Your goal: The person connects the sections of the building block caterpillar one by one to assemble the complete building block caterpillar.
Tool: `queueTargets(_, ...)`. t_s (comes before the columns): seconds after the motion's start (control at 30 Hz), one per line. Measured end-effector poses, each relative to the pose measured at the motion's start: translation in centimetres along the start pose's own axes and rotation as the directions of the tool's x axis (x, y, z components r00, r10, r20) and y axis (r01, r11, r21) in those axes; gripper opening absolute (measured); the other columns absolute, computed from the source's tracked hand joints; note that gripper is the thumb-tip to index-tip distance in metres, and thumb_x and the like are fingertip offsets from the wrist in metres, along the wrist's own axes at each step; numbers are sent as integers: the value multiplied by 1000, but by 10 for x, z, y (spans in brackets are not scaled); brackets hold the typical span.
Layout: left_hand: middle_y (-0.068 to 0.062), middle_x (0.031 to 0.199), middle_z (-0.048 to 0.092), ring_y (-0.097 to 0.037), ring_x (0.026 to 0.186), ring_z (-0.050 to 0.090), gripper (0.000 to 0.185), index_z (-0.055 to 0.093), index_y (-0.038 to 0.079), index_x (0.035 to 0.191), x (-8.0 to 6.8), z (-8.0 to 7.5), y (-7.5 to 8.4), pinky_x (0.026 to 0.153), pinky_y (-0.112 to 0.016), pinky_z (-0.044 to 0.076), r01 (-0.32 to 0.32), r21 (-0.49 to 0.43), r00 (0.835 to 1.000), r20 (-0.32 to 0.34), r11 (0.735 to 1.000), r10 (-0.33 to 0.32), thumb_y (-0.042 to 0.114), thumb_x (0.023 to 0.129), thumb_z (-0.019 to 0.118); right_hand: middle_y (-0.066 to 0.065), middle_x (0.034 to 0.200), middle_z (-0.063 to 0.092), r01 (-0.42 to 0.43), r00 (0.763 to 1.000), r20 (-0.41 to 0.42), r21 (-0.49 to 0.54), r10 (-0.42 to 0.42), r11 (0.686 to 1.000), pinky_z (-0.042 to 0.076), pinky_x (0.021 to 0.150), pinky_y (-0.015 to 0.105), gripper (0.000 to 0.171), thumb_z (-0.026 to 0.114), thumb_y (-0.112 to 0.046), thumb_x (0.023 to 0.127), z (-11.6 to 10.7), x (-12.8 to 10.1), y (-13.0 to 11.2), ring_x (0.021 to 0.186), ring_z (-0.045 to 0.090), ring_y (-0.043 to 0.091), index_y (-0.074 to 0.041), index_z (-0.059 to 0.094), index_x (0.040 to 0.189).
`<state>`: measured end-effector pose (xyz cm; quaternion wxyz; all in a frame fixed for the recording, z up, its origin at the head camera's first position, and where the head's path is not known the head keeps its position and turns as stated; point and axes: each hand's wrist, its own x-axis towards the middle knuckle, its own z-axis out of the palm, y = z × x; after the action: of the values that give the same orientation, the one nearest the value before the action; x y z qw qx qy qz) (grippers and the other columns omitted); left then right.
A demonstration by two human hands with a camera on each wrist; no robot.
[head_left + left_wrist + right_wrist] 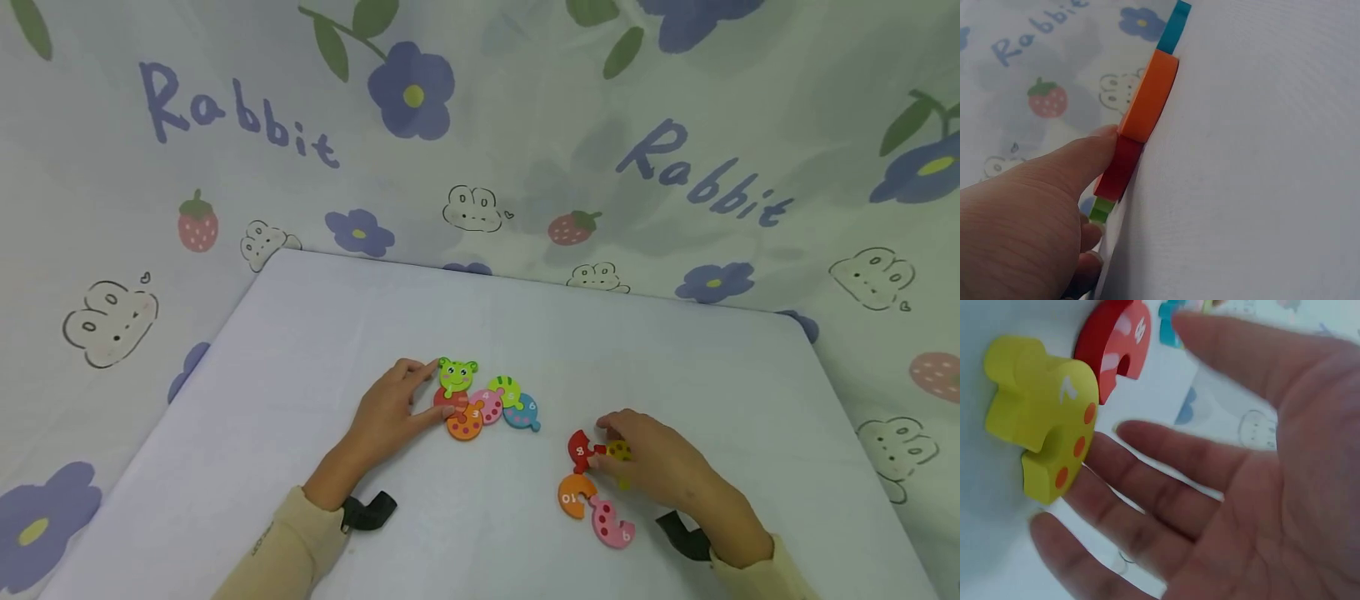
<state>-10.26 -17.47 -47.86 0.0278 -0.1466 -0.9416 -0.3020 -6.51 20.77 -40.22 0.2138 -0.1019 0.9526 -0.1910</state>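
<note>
My left hand (pixel 386 414) lies along the left side of a joined caterpillar puzzle, its fingers fairly straight. Its thumb rests on the red piece (pixel 447 400), and the index fingertip is right at the green caterpillar head (pixel 456 377). From there the chain runs through an orange piece (pixel 465 423), a pink one (pixel 489 407) and a light green one (pixel 507 390) to the blue piece (pixel 521 412). My right hand (pixel 660 457) spreads loosely over the yellow piece marked 7 (pixel 1054 406), fingertips close beside it. A red piece marked 8 (pixel 579 451) lies near the right thumb.
An orange piece marked 10 (pixel 573 496) and a pink piece marked 9 (pixel 612 525) touch, nearer the body than the right hand. Black wrist mounts show by both sleeves. The white table (pixel 360 308) meets a printed curtain (pixel 510 150) at the back.
</note>
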Motion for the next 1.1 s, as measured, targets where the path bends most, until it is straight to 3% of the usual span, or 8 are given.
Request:
queueTargets(0.2,-3,124,58,-12,83,49,84,56,13,153,0,0,-2,70,-29,46,10,5,1000,5,1000,-10,53,85,85,6,149,52,-35,997,68,-90,41,995,57,89,57,97,97,-51,65,13,-23,-5,134,51,31,-22,58,149)
queueTargets(0.3,-3,124,58,-12,83,49,83,56,13,153,0,0,-2,70,-29,46,14,5,1000,9,1000,-14,51,85,85,8,157,43,-8,998,63,-101,14,995,57,89,57,107,98,-54,63,22,-32,-6,141,43,34,-20,53,154)
queueTargets(0.43,-3,125,58,-12,84,49,83,56,12,153,0,0,-3,71,-29,46,6,-1,1000,8,1000,-6,50,85,85,10,166,32,76,997,36,-166,-71,983,46,101,66,116,92,-65,65,36,-40,-10,151,29,39,-20,44,161)
queueTargets(0.57,-4,125,58,-13,84,50,83,56,13,152,0,0,-2,71,-30,46,4,1,1000,6,1000,-4,52,85,85,8,170,28,109,994,2,-241,-111,964,37,104,74,108,88,-61,76,48,-44,-13,154,23,39,-24,38,164)
queueTargets(0.7,-4,125,58,-13,83,50,83,57,14,152,-1,0,-2,71,-30,46,15,-2,1000,4,1000,-15,53,84,85,8,169,31,113,991,-39,-289,-130,950,38,104,74,93,82,-55,86,52,-44,-15,154,26,39,-25,40,163)
queueTargets(0.87,-3,124,58,-12,82,49,83,57,14,152,1,2,-3,70,-29,46,5,-5,1000,4,1000,-5,55,85,84,9,171,26,123,987,-47,-376,-152,919,37,102,77,90,74,-59,91,59,-42,-12,154,26,40,-24,37,164)
queueTargets(1.1,-4,123,58,-12,82,49,79,58,13,151,1,3,-4,69,-29,46,6,-6,1000,-1,1000,-6,49,86,86,12,172,21,187,956,-119,-452,-267,872,35,103,78,85,64,-57,99,67,-42,3,155,22,40,-20,29,167)
